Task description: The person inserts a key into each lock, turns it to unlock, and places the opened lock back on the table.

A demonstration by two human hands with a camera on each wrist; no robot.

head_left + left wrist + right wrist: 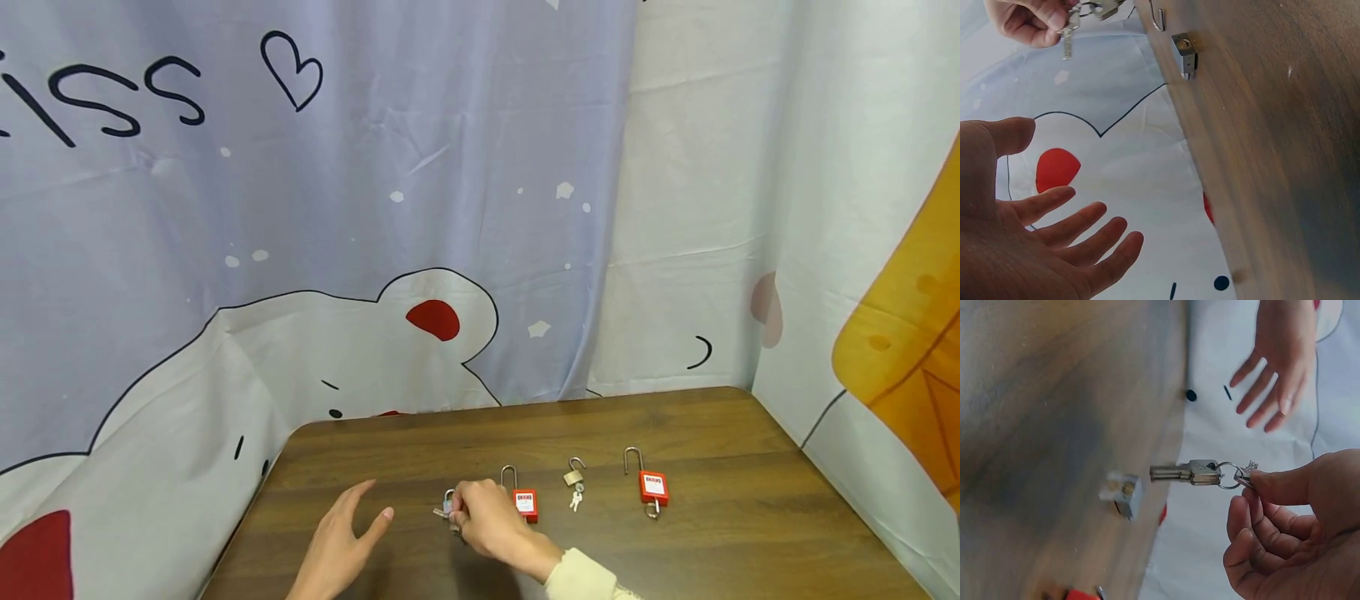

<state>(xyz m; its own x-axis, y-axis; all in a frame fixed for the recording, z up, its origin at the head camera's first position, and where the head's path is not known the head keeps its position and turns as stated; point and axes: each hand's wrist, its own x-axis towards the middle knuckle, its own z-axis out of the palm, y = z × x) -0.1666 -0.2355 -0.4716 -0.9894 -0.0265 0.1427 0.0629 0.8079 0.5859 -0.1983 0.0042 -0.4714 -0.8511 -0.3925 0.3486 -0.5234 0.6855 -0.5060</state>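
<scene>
My right hand pinches one key of a bunch of silver keys between thumb and forefinger. The others hang from the metal ring, clear of the table. A small silver padlock stands on the wood just beyond the keys, apart from them; in the left wrist view the padlock shows its keyhole. To the left, my left hand hovers with its fingers spread, holding nothing. A red padlock with its shackle raised lies just right of my right hand, which partly hides it.
On the right side of the brown wooden table lie a brass padlock with small keys and another red padlock, both with open shackles. A printed curtain hangs behind the table's back edge.
</scene>
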